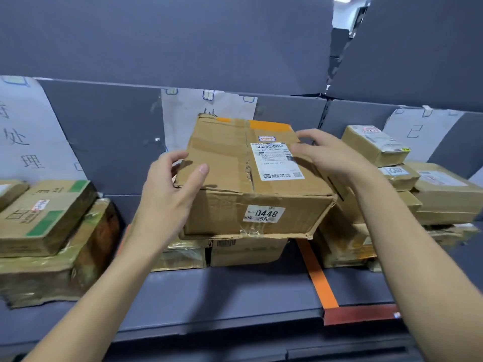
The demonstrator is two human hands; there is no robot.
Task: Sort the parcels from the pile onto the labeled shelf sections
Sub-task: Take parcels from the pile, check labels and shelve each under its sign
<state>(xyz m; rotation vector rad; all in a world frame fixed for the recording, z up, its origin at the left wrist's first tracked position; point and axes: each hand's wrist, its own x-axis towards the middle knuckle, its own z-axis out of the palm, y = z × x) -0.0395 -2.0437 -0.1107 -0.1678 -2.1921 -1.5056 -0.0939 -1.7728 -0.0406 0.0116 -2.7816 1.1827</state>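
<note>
A worn cardboard parcel (222, 163) with a white shipping label and a "0448" sticker on its front lies tilted on top of two lower parcels (245, 250) in the middle shelf section. My left hand (170, 186) is at its left front corner, thumb over the top face and fingers loosely bent beside the left edge. My right hand (332, 155) rests on the top right edge with fingers nearly straight, touching near the label. Neither hand grips the parcel.
A stack of brown parcels (49, 218) fills the left section, and several parcels (423, 189) are piled in the right section. Orange tape (318, 278) on the grey shelf (222, 293) divides the sections. Handwritten paper signs (28, 131) hang on the back panel.
</note>
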